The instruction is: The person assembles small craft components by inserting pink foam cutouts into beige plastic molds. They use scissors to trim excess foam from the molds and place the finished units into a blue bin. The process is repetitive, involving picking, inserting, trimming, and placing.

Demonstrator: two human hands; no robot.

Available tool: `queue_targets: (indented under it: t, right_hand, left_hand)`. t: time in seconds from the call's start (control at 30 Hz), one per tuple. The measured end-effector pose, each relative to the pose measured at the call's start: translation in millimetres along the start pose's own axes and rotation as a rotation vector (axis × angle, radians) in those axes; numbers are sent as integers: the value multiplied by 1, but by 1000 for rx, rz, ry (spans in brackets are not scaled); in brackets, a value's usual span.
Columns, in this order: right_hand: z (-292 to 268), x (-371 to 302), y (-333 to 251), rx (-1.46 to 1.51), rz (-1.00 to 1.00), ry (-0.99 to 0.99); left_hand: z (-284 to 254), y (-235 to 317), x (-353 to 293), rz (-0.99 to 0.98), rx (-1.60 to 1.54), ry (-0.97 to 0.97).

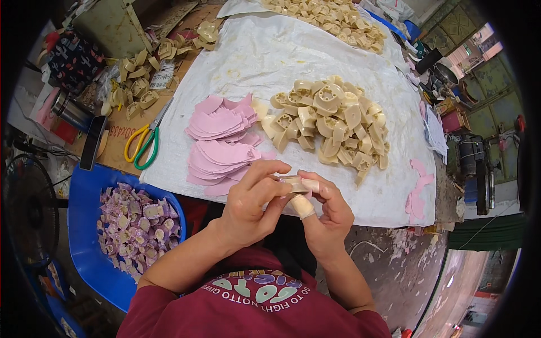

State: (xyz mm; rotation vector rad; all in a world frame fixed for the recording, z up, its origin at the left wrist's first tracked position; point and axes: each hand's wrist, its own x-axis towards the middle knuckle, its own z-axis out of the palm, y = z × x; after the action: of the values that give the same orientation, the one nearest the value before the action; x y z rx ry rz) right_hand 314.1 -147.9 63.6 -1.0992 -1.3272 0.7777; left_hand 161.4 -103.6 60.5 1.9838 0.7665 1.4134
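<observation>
A small beige plastic shoe heel [295,185] is held between my two hands above the table's near edge. The fingertips and thumb of my left hand [248,203] pinch its left side. On its other side, my right hand [327,217] grips it, pale covers wrapping the thumb and a finger. My fingers hide much of the heel. Just beyond my left hand lie overlapping stacks of thin pink cut sheets [217,163]. A heap of similar beige heels [338,121] sits farther back, to the right of the pink stacks.
White sheeting [248,62] covers the table. Scissors [147,141] with yellow and green handles lie left. A blue bin [84,225] at lower left holds purple-covered pieces [138,225]. More beige heels [338,22] lie at the back; pink scraps [417,191] are at right.
</observation>
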Motion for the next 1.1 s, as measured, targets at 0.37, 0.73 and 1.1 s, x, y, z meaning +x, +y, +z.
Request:
queue_targets:
  t: [0.37, 0.73, 1.1]
  right_hand:
    - [-3, 15, 11, -200, -288, -47]
    - [-20, 15, 8, 171, 176, -246]
    - [-14, 22, 15, -239, -72, -236]
  left_hand:
    - [0, 1, 1, -94, 44, -123]
    - [-1, -6, -6, -934, -1026, -74]
    - [8, -3, -9, -523, -378, -30]
